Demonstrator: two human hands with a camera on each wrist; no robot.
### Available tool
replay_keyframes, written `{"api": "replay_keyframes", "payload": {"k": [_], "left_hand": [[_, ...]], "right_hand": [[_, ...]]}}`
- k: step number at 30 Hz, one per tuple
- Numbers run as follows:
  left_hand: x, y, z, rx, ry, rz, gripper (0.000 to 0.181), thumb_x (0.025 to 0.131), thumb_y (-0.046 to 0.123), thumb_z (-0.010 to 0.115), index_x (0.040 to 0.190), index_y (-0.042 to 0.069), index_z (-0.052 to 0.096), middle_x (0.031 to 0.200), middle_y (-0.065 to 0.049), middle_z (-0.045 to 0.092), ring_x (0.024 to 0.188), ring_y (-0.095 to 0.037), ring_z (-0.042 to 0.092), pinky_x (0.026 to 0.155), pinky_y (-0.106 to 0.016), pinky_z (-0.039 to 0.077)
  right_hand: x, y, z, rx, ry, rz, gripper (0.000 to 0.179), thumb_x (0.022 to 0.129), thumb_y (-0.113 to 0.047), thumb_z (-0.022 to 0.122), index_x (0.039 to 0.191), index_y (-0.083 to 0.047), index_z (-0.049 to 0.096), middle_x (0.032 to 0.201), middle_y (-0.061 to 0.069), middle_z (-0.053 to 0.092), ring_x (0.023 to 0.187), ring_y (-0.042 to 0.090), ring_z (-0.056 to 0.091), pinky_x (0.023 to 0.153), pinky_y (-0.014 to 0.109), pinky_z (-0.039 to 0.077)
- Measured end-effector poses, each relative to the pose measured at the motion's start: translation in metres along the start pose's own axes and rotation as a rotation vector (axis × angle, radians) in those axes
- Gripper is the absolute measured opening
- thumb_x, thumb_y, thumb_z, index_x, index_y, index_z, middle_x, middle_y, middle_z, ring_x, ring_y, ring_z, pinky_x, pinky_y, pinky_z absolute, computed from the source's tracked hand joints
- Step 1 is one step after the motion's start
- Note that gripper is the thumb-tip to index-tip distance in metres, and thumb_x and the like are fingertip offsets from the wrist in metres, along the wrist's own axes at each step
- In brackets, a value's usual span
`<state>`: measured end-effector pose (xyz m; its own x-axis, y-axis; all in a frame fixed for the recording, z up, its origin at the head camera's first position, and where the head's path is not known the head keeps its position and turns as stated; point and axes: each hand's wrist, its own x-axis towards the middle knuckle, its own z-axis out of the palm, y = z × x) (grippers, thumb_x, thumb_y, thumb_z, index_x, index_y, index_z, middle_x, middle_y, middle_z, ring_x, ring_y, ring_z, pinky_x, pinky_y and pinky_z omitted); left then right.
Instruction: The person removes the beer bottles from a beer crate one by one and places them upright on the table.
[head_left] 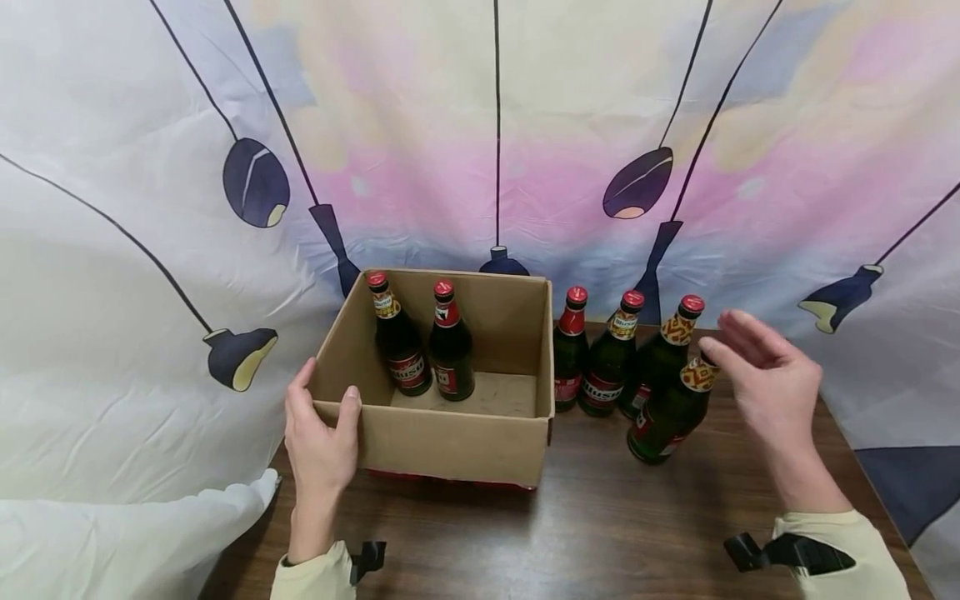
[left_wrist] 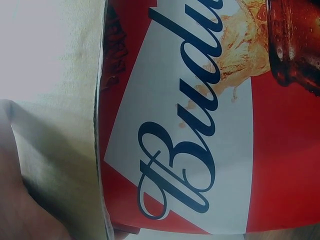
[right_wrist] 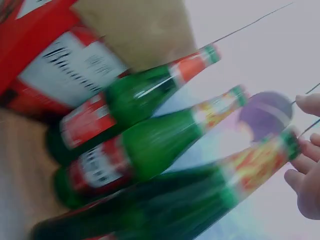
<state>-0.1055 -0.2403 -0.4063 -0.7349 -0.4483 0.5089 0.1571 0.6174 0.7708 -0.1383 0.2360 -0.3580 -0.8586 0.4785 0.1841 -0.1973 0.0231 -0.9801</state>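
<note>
My left hand [head_left: 321, 446] grips the near left corner of an open cardboard box [head_left: 453, 444], thumb over the front and fingers along the left side. Inside stand two dark beer bottles [head_left: 402, 342] with red caps. My right hand [head_left: 780, 379] is at the top of the nearest green beer bottle [head_left: 667, 417], its thumb overlapping the hidden cap and its fingers spread. Blurred in the right wrist view, the fingers [right_wrist: 309, 150] are right beside a bottle's cap [right_wrist: 290, 142]. In the left wrist view, the box's red and white printed side [left_wrist: 225, 125] shows under a plain flap.
Several more bottles [head_left: 609, 362] stand close together along the box's right side. All are on a dark wooden table [head_left: 465, 550]. A cloth with printed lamps [head_left: 420, 150] hangs behind, and white fabric [head_left: 135, 537] bunches at the left table edge.
</note>
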Motion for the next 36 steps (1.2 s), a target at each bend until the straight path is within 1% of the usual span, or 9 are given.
{"api": "replay_keyframes", "payload": {"k": [4,7,11,14,20,26,29,33,36], "left_hand": [[0.0,-0.001,-0.001,0.0,0.0,0.004,0.067,0.094,0.026,0.067,0.156,0.008,0.048,0.155,-0.018,0.053,0.142,-0.04,0.05,0.111,-0.06,0.038],[0.001,-0.002,-0.001,0.0,-0.002,0.008,0.067,0.094,0.026,0.067,0.156,0.008,0.048,0.155,-0.018,0.053,0.141,-0.04,0.05,0.111,-0.059,0.038],[0.002,-0.001,-0.001,-0.007,-0.006,0.019,0.067,0.094,0.026,0.067,0.156,0.007,0.047,0.155,-0.019,0.053,0.141,-0.04,0.051,0.111,-0.059,0.038],[0.002,-0.001,-0.001,-0.012,-0.006,0.02,0.067,0.095,0.026,0.066,0.156,0.007,0.047,0.155,-0.019,0.052,0.14,-0.04,0.052,0.11,-0.059,0.038],[0.0,-0.001,-0.001,-0.011,-0.006,0.023,0.067,0.095,0.027,0.066,0.156,0.007,0.047,0.154,-0.02,0.053,0.138,-0.041,0.053,0.11,-0.06,0.039],[0.0,0.001,0.0,-0.012,-0.006,0.035,0.067,0.094,0.026,0.066,0.155,0.006,0.047,0.152,-0.022,0.053,0.136,-0.043,0.054,0.108,-0.061,0.04],[0.0,0.002,0.0,-0.009,-0.014,0.029,0.067,0.094,0.026,0.066,0.155,0.006,0.046,0.152,-0.022,0.053,0.135,-0.044,0.055,0.107,-0.062,0.04],[0.0,0.002,-0.001,-0.006,-0.011,0.024,0.067,0.094,0.027,0.066,0.155,0.006,0.047,0.151,-0.022,0.054,0.133,-0.043,0.056,0.106,-0.061,0.041],[-0.001,0.002,-0.002,-0.006,-0.006,0.017,0.067,0.094,0.027,0.066,0.155,0.006,0.047,0.15,-0.022,0.054,0.133,-0.043,0.056,0.105,-0.061,0.041]], "right_hand": [[0.002,-0.027,0.015,0.073,-0.028,-0.153,0.047,0.083,0.003,0.085,0.128,-0.002,0.075,0.116,-0.006,0.081,0.107,0.0,0.075,0.085,0.01,0.054],[-0.001,-0.045,0.033,0.108,-0.072,-0.188,0.044,0.084,0.002,0.085,0.127,0.0,0.076,0.116,-0.003,0.081,0.109,0.003,0.076,0.086,0.012,0.055],[-0.009,-0.061,0.064,0.181,-0.162,-0.148,0.042,0.084,0.001,0.085,0.125,0.0,0.076,0.114,-0.001,0.081,0.108,0.008,0.077,0.087,0.015,0.057],[-0.014,-0.066,0.091,0.197,-0.245,-0.1,0.04,0.086,-0.002,0.085,0.125,-0.001,0.076,0.112,-0.002,0.081,0.108,0.009,0.076,0.089,0.017,0.057],[-0.022,-0.06,0.142,0.066,-0.372,-0.03,0.04,0.092,-0.014,0.082,0.131,-0.005,0.074,0.123,0.002,0.078,0.11,0.005,0.074,0.093,0.017,0.056],[-0.028,-0.057,0.185,0.02,-0.431,0.044,0.039,0.091,-0.012,0.081,0.129,-0.004,0.075,0.131,0.016,0.075,0.107,0.004,0.073,0.099,0.023,0.054],[-0.033,-0.063,0.202,0.012,-0.447,0.093,0.038,0.091,-0.013,0.082,0.127,-0.005,0.076,0.132,0.017,0.074,0.11,0.008,0.071,0.102,0.028,0.052],[-0.04,-0.066,0.224,-0.017,-0.476,0.101,0.036,0.09,-0.015,0.082,0.126,-0.008,0.077,0.128,0.014,0.076,0.119,0.018,0.068,0.105,0.037,0.053],[-0.044,-0.061,0.239,-0.049,-0.495,0.113,0.037,0.09,-0.017,0.083,0.126,-0.007,0.077,0.127,0.014,0.076,0.122,0.022,0.067,0.106,0.042,0.053]]}}
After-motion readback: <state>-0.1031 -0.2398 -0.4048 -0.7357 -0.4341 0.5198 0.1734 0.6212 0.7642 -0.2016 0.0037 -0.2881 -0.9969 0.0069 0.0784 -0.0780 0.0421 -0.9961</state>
